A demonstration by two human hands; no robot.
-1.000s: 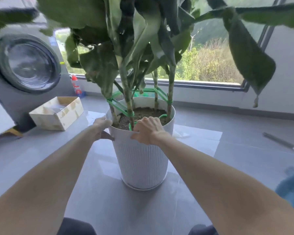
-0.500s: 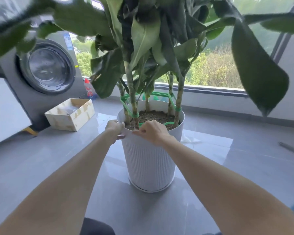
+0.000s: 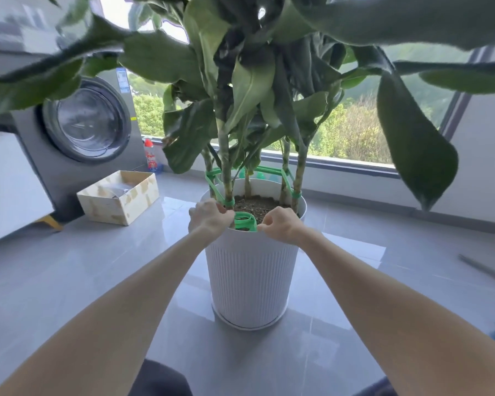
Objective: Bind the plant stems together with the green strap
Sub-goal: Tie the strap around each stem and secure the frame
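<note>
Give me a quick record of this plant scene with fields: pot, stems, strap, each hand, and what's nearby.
pot: white ribbed pot, upright
stems: plant stems upright in the pot
strap: green strap wound round the stems, loose loop at the near rim
left hand: grips the strap beside the near-left stem
right hand: pinches the loop's right side
nearby: washing machine and cardboard box, left of the pot

Drooping leaves (image 3: 412, 144) hung low over the pot (image 3: 249, 275), leaving an open way in beneath them across its near rim. Inside, stems (image 3: 226, 178) and the green strap (image 3: 265, 168) strung between them fenced the soil (image 3: 257, 205); the floor (image 3: 69, 281) lay open leftward to the cardboard box (image 3: 120, 207).
</note>
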